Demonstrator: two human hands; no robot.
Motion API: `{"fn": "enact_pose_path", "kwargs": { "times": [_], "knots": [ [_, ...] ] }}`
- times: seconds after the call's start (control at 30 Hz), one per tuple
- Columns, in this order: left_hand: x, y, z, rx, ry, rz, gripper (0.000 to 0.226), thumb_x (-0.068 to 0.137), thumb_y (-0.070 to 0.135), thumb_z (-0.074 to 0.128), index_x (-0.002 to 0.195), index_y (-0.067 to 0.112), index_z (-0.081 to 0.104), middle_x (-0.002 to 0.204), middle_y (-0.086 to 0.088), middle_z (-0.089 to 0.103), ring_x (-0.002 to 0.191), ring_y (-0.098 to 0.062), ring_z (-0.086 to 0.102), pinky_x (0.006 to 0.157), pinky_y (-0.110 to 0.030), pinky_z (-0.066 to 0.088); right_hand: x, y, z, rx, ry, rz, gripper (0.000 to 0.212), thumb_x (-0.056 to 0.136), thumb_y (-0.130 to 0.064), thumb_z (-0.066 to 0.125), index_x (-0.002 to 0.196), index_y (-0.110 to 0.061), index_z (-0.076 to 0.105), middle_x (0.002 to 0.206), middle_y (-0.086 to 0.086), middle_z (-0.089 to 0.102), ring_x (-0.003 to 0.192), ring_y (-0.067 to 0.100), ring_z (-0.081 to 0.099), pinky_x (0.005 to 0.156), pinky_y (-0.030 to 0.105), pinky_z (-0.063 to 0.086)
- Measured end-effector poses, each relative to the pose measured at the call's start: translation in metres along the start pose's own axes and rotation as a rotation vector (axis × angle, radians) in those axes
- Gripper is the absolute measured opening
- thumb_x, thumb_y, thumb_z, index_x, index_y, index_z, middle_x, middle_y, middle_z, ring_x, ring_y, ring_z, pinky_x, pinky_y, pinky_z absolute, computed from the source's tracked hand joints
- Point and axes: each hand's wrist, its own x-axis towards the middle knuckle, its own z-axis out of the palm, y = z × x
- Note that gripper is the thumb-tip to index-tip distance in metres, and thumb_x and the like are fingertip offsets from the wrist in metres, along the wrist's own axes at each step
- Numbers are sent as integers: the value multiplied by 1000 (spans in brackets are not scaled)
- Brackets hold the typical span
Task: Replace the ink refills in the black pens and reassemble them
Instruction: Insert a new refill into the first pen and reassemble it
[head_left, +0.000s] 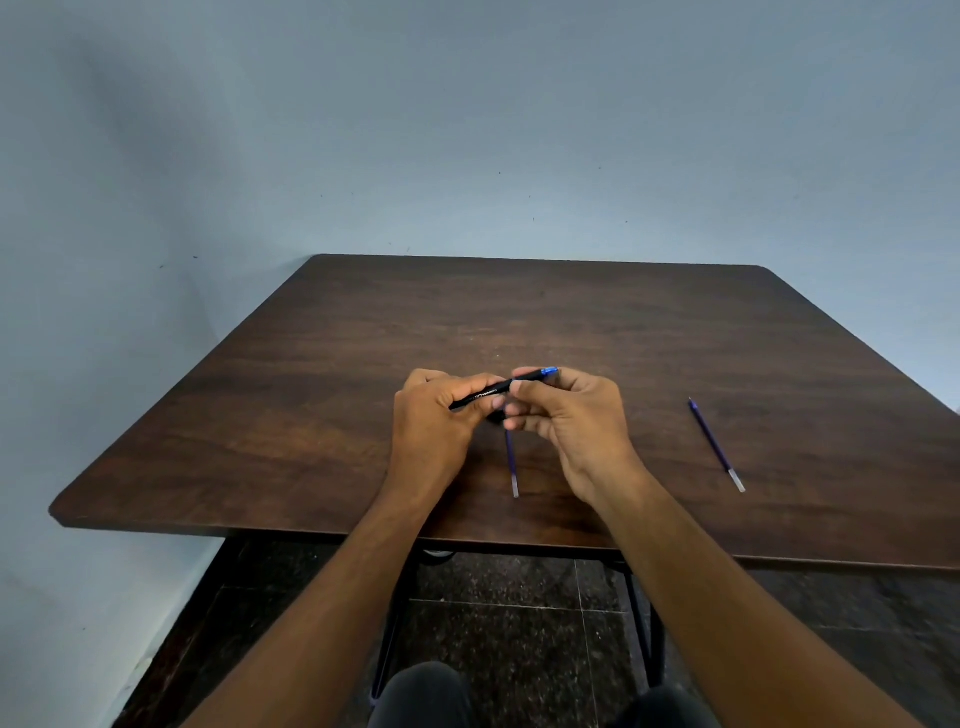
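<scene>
A: Black barrel, blue end — that's the pen (501, 387), held just above the table (322, 364), near its middle. The left hand (434, 415) curls round the lower left part of the barrel; the right hand (566, 410) pinches the upper right part, by the blue tip.

B: So both hands are gripping it?

A: Yes, each has fingers closed on the pen, one to each end. It looks to me like a twisting hold, either unscrewing or screwing the two halves. Which one, I can't tell.

B: And the refills?

A: Two show. One refill (512, 465) lies on the wood just nearer than the hands, its far end hidden under the fingers, its pale end pointing toward the near edge. The second refill (717, 445) lies well apart to the right, slanted, pale end also nearer.

B: Old ones or new ones?

A: Can't say; both look dark blue with a clear end. Whether the pen already holds a refill is hidden too.

B: How far along, then?

A: My guess is somewhere in the middle. Only one pen shows, though the task speaks of several. With two refills loose, at least one swap seems unfinished. Left to do, as I judge it: seat a refill, close the barrel and set the pen down whole.
</scene>
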Motion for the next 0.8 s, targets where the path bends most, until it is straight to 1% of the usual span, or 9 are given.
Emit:
{"fn": "enact_pose_path", "kwargs": {
  "times": [0.1,0.2,0.3,0.37,0.47,0.53,0.6,0.7,0.8],
  "knots": [
    [0,0,-1,0,-1,-11,39,83,17,80,106,46,69,80,29,57,97,-8,57,78,-4,42,2,2,2,-13,15,-14,11,86,-1,75,92,9,72,86,31,73,71,29,69,69,41,61],
    [0,0,-1,2,-2,-8,37,83,21,80,106,47,68,81,27,58,96,-7,56,77,-4,42,2,4,4,-39,32,-7,20,85,-12,80,88,7,72,86,29,74,72,30,69,69,42,62],
    [0,-1,-1,10,-4,-11,34,83,21,80,108,42,71,81,29,57,96,-6,55,77,-6,42,2,4,4,-72,36,4,30,83,-21,82,88,7,71,87,27,75,71,29,69,71,44,63],
    [-1,-1,-1,8,9,-9,34,82,22,80,108,42,72,77,31,59,95,-5,55,78,-10,43,0,4,4,-71,23,11,30,83,-20,82,93,5,70,89,26,75,71,27,69,70,43,63],
    [-1,-2,0,-9,24,-2,38,81,18,81,107,43,70,75,40,61,94,-6,55,79,-7,43,-2,3,3,27,-3,2,21,86,1,74,106,3,68,92,30,73,71,28,68,69,42,60],
    [-1,-3,0,-9,25,-12,36,81,16,80,108,40,73,74,33,60,95,-8,56,80,-5,42,-2,4,3,43,0,-5,17,87,9,68,104,4,70,92,34,72,72,29,69,70,41,59],
    [-1,-4,0,-5,12,-26,33,82,18,80,108,37,75,80,26,58,95,-8,56,79,-3,41,-3,4,2,40,1,-12,12,87,6,70,99,8,71,89,33,72,73,30,71,72,42,60],
    [0,-4,0,2,-1,-22,32,83,21,79,109,38,74,83,21,61,94,-5,55,77,-2,40,-2,3,2,24,4,-10,19,86,-4,76,95,12,70,87,31,73,73,29,70,75,43,62],
    [-1,-4,0,4,-7,-17,30,83,24,79,110,37,75,86,16,64,95,-5,55,78,-2,41,0,5,2,-16,11,5,23,85,-15,80,88,6,71,88,28,75,73,29,70,74,44,62]
  ]
}}
